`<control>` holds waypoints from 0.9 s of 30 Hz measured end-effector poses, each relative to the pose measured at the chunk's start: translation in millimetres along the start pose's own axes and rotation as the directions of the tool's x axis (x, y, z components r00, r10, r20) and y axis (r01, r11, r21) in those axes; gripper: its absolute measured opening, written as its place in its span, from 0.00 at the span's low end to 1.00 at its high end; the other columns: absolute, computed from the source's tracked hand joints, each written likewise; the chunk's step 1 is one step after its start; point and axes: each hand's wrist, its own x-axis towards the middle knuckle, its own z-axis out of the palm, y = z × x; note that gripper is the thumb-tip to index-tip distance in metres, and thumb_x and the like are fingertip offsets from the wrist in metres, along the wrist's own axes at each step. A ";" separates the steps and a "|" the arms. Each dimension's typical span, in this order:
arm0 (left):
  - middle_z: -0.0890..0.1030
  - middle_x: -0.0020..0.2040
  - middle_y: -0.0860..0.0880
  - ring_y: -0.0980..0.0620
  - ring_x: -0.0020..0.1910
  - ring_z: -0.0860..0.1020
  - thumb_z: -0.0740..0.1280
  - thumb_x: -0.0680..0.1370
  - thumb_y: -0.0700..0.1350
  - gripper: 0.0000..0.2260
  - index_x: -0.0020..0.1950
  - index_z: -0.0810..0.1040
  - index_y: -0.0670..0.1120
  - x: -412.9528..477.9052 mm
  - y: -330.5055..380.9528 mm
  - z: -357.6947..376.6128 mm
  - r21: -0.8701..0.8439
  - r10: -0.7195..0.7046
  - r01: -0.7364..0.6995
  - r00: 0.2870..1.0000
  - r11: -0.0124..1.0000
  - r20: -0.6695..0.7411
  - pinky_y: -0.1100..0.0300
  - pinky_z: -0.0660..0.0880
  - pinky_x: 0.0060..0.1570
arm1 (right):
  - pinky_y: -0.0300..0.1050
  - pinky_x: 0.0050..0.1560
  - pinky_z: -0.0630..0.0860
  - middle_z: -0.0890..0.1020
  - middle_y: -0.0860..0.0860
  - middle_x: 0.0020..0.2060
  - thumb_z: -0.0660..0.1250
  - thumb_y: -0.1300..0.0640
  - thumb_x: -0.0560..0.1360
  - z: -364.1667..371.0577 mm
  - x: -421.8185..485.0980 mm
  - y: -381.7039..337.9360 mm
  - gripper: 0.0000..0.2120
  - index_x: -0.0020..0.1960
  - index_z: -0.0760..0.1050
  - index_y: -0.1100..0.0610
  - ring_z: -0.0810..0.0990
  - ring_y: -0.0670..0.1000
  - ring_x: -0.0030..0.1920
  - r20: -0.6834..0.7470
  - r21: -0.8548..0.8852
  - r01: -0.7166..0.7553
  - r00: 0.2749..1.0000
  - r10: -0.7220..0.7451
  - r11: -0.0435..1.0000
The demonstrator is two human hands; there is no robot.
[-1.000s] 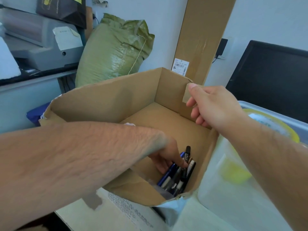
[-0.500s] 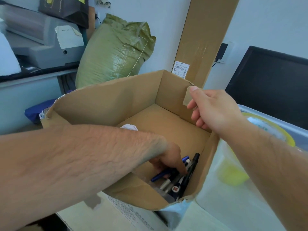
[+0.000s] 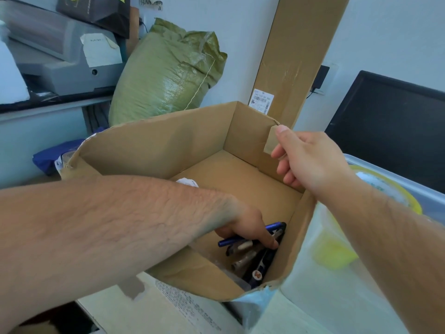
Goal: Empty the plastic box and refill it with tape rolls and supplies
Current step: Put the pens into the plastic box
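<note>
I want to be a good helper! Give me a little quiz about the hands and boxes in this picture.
1. True or false: the right hand grips the rim of the open brown cardboard box.
2. Pick one: inside that box, the fingers of the left hand are on A) a heap of pens and markers, B) a pair of scissors, C) a stapler.
3. Fill in: the clear plastic box on the right holds a ____ tape roll.

Key: 1 true; 2 A; 3 yellow.
</note>
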 end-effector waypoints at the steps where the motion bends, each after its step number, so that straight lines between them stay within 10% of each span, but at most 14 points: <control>1: 0.83 0.52 0.42 0.41 0.55 0.82 0.70 0.77 0.46 0.15 0.58 0.77 0.37 0.6 -0.2 0.2 -0.015 -0.004 0.004 1.000 1.000 0.016 0.46 0.78 0.56 | 0.42 0.35 0.75 0.82 0.50 0.28 0.56 0.41 0.81 0.1 0.1 0.2 0.24 0.41 0.81 0.56 0.78 0.44 0.24 -0.002 -0.002 0.002 1.000 -0.002 1.000; 6: 0.79 0.33 0.41 0.44 0.34 0.80 0.66 0.80 0.43 0.10 0.54 0.74 0.35 1.6 -2.2 -12.1 -0.104 -0.010 0.010 1.000 0.995 -0.003 0.45 0.80 0.45 | 0.43 0.36 0.76 0.82 0.50 0.28 0.55 0.41 0.82 -0.6 0.6 1.5 0.24 0.41 0.81 0.55 0.78 0.45 0.25 -0.016 0.011 0.009 1.000 -0.008 1.000; 11: 0.80 0.34 0.44 0.51 0.27 0.79 0.64 0.82 0.41 0.05 0.49 0.74 0.39 -7.9 -2.5 -26.8 -0.165 0.053 -0.070 0.993 0.984 -0.105 0.57 0.79 0.30 | 0.46 0.38 0.77 0.82 0.50 0.27 0.54 0.42 0.82 -1.3 1.6 3.8 0.25 0.41 0.81 0.55 0.79 0.47 0.26 -0.048 0.053 -0.004 0.999 0.006 0.999; 23: 0.75 0.40 0.45 0.52 0.32 0.73 0.60 0.83 0.41 0.04 0.53 0.73 0.42 -51.8 7.4 -32.1 -0.121 0.292 -0.306 0.949 0.944 -0.118 0.56 0.78 0.37 | 0.47 0.41 0.67 0.76 0.50 0.38 0.50 0.46 0.83 -7.9 4.5 -0.6 0.21 0.44 0.74 0.55 0.72 0.48 0.38 -0.107 0.057 -0.076 0.991 0.082 0.995; 27: 0.72 0.39 0.47 0.52 0.34 0.70 0.61 0.83 0.39 0.05 0.57 0.74 0.43 -79.0 14.6 -32.2 -0.084 0.363 -0.373 0.925 0.924 -0.111 0.62 0.72 0.32 | 0.52 0.58 0.71 0.79 0.58 0.58 0.47 0.38 0.82 -5.5 16.4 -7.7 0.30 0.66 0.75 0.58 0.77 0.55 0.53 0.053 0.161 -0.253 0.967 0.248 0.954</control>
